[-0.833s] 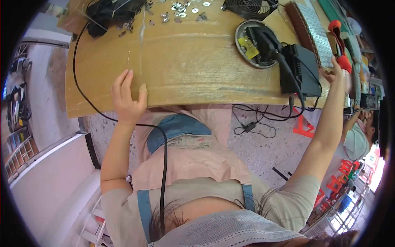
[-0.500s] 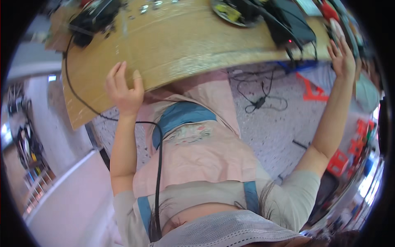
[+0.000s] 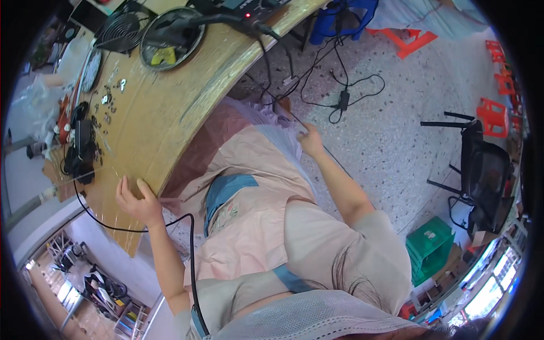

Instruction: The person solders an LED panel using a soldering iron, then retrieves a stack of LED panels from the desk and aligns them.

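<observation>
My left hand point(image 3: 139, 204) rests at the edge of the wooden table point(image 3: 136, 147), its fingers apart and nothing in them. Low beside my lap, over the floor, my right hand point(image 3: 310, 140) has its fingers bent together next to a lilac ruffled cloth point(image 3: 283, 120). A thin dark line, perhaps a cable, meets that hand and shows again beyond the wrist; whether the fingers grip it is unclear. A black cable point(image 3: 192, 255) hangs down my front and runs past my left wrist to a black device point(image 3: 84, 150) on the table.
The table carries a round tray point(image 3: 152, 63) with a yellow piece, a black box with a red light point(image 3: 249, 25) and scattered small metal parts point(image 3: 106, 102). Cables with an adapter point(image 3: 343, 101) lie on the speckled floor. A black chair point(image 3: 487, 181) and green crate point(image 3: 430, 249) stand right.
My body and view have turned to the right. My right hand has come down from the table's far right side to beside my lap. My left hand stays at the table edge.
</observation>
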Demonstrator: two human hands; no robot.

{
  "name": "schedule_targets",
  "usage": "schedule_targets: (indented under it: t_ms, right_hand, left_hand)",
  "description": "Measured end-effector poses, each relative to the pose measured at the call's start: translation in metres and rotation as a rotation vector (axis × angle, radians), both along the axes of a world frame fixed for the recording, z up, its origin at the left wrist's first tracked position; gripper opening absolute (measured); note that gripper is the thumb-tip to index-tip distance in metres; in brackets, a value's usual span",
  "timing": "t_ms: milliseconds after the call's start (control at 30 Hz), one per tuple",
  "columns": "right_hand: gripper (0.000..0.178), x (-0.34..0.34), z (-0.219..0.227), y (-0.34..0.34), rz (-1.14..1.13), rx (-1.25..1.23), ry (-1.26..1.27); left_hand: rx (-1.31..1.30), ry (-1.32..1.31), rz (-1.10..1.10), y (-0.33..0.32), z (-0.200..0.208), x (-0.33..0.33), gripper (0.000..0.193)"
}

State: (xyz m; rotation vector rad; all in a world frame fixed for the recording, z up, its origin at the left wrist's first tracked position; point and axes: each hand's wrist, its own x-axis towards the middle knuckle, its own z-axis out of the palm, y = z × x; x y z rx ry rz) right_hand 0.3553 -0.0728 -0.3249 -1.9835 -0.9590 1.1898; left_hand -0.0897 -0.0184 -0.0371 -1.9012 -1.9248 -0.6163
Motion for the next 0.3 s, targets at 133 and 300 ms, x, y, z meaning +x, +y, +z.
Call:
schedule_targets:
  t_ms: [133,300]
  right_hand:
    - [0.062,-0.064,-0.118,0.077,0.217,0.102,-0.207]
    - [0.051,-0.114,-0.135,0.156,0.714,-0.198,-0.112]
  left_hand:
    - [-0.04,-0.068,-0.037,0.006,-0.002,0.005,0.039]
    - [-0.087,-0.052,-0.032,0.003,0.0,-0.001,0.037]
